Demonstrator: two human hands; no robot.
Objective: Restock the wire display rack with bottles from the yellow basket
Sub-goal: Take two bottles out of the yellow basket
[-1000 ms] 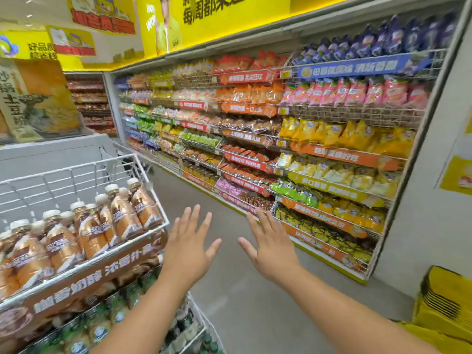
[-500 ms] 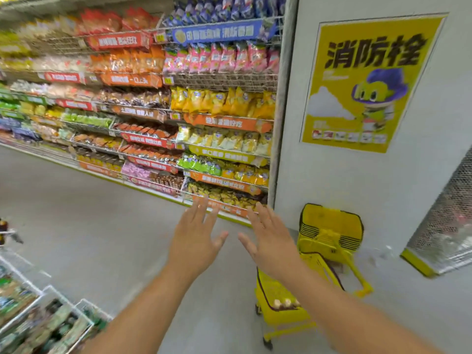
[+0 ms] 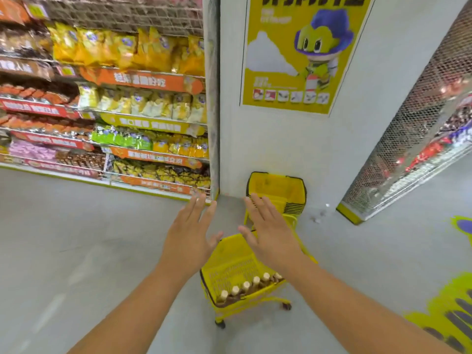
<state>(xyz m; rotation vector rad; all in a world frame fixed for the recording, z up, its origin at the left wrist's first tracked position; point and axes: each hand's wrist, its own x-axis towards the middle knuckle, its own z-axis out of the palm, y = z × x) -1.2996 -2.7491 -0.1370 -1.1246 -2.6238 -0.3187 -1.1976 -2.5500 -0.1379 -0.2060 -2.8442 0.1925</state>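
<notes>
**Six caps showing as empty hands hover over the yellow basket**

Both hands are spread flat, fingers straight and apart, palms down, holding nothing, above a wheeled yellow basket [image 3: 231, 267] standing on the grey shop floor. The left hand [image 3: 190, 235] hangs over bare floor just left of the basket's far rim; the right hand [image 3: 270, 236] sits directly over its far edge and covers part of it. A row of brown bottles [image 3: 249, 287] with pale caps stands upright along the basket's near wall, below and nearer the person than either palm, so the reach is judged to run downward and back toward the body. The row slants from low left to high right, its right end passing under the right forearm, which makes the right hand look the nearer of the two. The bottles' long axes are vertical, caps up.

A stack of empty yellow baskets [image 3: 277, 191] rests against the white wall beyond. The wire display rack is out of frame. No label on the bottles can be read. The yellow poster [image 3: 301, 52] above shows a cartoon mascot in a blue hat, its headline cut off at the top. Orange and red shelf strips [image 3: 143, 79] on the snack shelving carry Chinese lettering too blurred to make out.
</notes>
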